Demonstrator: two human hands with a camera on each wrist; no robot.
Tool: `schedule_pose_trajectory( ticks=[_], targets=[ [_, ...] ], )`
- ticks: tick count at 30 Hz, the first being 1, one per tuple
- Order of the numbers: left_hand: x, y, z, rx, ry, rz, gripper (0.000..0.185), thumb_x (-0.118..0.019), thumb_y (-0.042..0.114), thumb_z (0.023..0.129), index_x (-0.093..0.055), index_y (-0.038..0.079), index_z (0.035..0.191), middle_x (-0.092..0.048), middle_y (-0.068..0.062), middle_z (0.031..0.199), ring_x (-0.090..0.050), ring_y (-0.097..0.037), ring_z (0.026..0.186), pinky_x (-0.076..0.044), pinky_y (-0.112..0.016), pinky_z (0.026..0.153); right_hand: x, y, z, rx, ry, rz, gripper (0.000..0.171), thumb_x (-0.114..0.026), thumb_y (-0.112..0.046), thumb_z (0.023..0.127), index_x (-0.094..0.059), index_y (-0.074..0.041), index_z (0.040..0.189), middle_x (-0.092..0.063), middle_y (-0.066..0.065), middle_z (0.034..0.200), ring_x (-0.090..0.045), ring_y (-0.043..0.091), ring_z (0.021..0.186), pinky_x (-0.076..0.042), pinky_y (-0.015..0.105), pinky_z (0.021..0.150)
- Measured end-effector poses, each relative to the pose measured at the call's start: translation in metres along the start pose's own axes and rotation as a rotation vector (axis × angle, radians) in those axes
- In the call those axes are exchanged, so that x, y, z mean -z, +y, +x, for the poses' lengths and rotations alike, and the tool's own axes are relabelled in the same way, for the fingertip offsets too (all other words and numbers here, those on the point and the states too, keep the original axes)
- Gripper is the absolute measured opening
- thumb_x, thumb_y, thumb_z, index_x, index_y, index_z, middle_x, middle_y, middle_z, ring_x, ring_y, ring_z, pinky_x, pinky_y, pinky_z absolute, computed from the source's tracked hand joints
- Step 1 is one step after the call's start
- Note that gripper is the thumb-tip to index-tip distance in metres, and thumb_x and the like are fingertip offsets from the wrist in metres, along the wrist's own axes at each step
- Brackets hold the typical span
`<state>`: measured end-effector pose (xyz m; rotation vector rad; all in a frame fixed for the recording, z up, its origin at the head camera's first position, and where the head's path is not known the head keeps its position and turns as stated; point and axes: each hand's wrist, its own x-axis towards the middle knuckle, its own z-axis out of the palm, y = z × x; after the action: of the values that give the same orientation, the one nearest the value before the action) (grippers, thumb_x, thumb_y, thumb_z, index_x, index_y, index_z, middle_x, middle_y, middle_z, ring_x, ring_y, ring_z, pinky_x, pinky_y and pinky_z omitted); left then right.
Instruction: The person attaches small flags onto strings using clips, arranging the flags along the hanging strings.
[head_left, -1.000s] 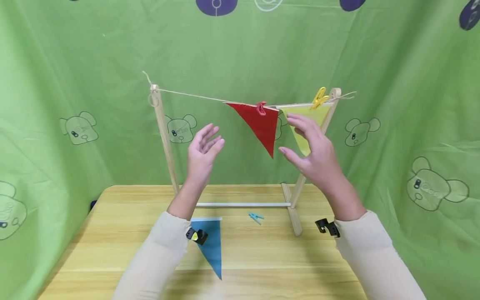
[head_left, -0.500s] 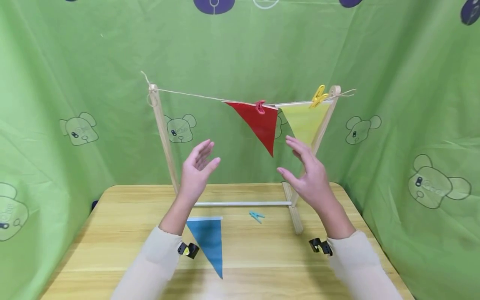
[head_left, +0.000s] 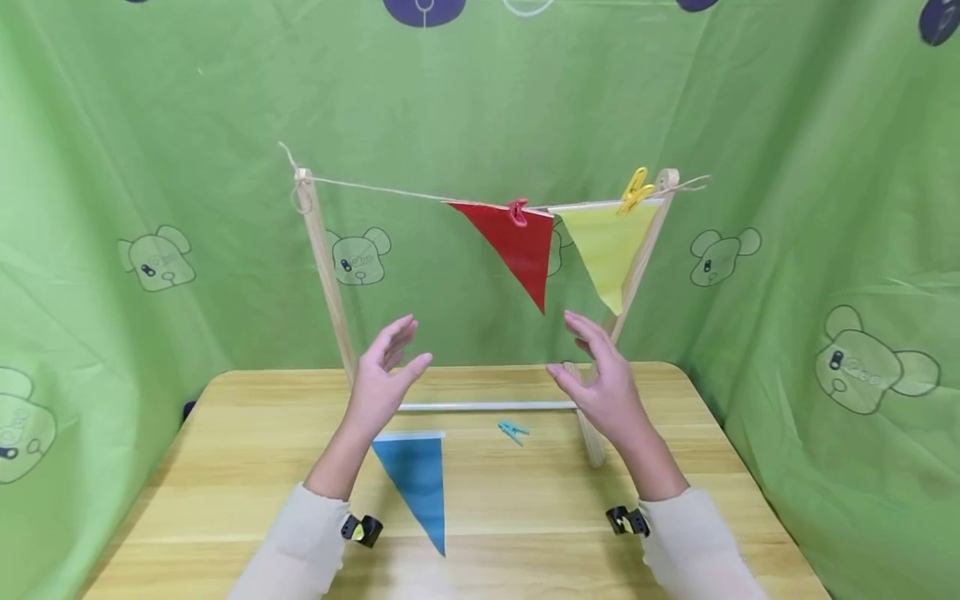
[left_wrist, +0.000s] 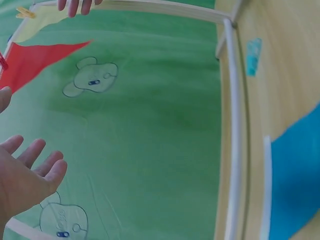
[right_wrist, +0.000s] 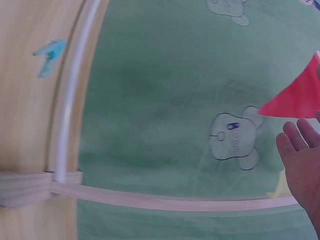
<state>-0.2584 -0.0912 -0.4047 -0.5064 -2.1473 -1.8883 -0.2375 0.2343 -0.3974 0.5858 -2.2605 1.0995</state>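
Both hands hang in the air above the table, palms facing each other, fingers straight and holding nothing. My left hand (head_left: 382,375) is over the top edge of a blue triangular flag (head_left: 417,487) that lies flat on the wooden table (head_left: 225,467). My right hand (head_left: 600,379) is below a red flag (head_left: 516,247) and a yellow flag (head_left: 606,246). Both flags hang on the string (head_left: 375,188) of a wooden stand (head_left: 324,275), held by a red peg (head_left: 517,212) and a yellow peg (head_left: 634,191). A small blue peg (head_left: 512,432) lies on the table between the hands.
The stand's white crossbar (head_left: 487,407) runs low across the table behind the hands, with a wooden foot (head_left: 587,425) at the right. Green cloth with cartoon bears (head_left: 157,257) closes in the back and both sides. The string's left half carries nothing.
Both hands have come down from near the hanging flags and back toward me. They stay open and empty. The flags and pegs have not moved.
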Motion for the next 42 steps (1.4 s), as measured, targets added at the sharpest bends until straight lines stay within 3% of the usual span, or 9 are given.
schedule_pose_trajectory(
  ticks=[10,14,18,30,42],
  targets=[
    [0.008,-0.027,-0.01,0.064,-0.026,0.075,0.059,-0.079,0.025,0.093,-0.054,0.012,0.145,-0.058,-0.01,0.147,-0.053,-0.03,0.137,-0.043,-0.052,0.116,-0.028,0.038,-0.024,-0.133,-0.013,0.057,0.071,-0.082,-0.007,0.087,-0.048,-0.003,0.149,-0.051,0.017,0.148,-0.051,0.035,0.135,-0.046,0.044,0.115],
    [0.012,-0.042,-0.015,0.1,-0.029,0.094,0.057,-0.079,0.023,0.093,-0.055,0.011,0.143,-0.06,-0.012,0.145,-0.055,-0.031,0.135,-0.044,-0.053,0.114,-0.039,0.052,-0.036,-0.223,-0.047,0.079,0.072,-0.082,-0.013,0.089,-0.045,-0.004,0.15,-0.052,0.017,0.146,-0.051,0.036,0.135,-0.044,0.052,0.115],
    [0.015,-0.056,-0.022,0.131,-0.037,0.124,0.055,-0.078,0.021,0.093,-0.056,0.01,0.143,-0.06,-0.013,0.143,-0.055,-0.033,0.133,-0.045,-0.055,0.113,-0.048,0.062,-0.046,-0.283,-0.085,0.087,0.071,-0.08,-0.017,0.091,-0.044,-0.006,0.151,-0.051,0.016,0.146,-0.05,0.036,0.136,-0.043,0.053,0.116],
    [0.021,-0.092,-0.037,0.214,-0.059,0.191,0.057,-0.082,0.017,0.09,-0.058,0.007,0.14,-0.06,-0.015,0.144,-0.054,-0.036,0.133,-0.043,-0.058,0.113,-0.067,0.074,-0.064,-0.346,-0.193,0.07,0.073,-0.08,-0.022,0.091,-0.043,-0.004,0.151,-0.05,0.02,0.148,-0.051,0.039,0.136,-0.044,0.054,0.116],
    [0.033,-0.118,-0.047,0.215,-0.142,0.411,0.066,-0.082,0.017,0.089,-0.052,-0.001,0.146,-0.055,-0.022,0.148,-0.049,-0.042,0.14,-0.039,-0.058,0.118,-0.074,0.079,-0.069,-0.441,-0.278,0.062,0.076,-0.079,-0.026,0.092,-0.04,-0.005,0.153,-0.045,0.019,0.152,-0.048,0.04,0.139,-0.042,0.056,0.117]
  ],
)
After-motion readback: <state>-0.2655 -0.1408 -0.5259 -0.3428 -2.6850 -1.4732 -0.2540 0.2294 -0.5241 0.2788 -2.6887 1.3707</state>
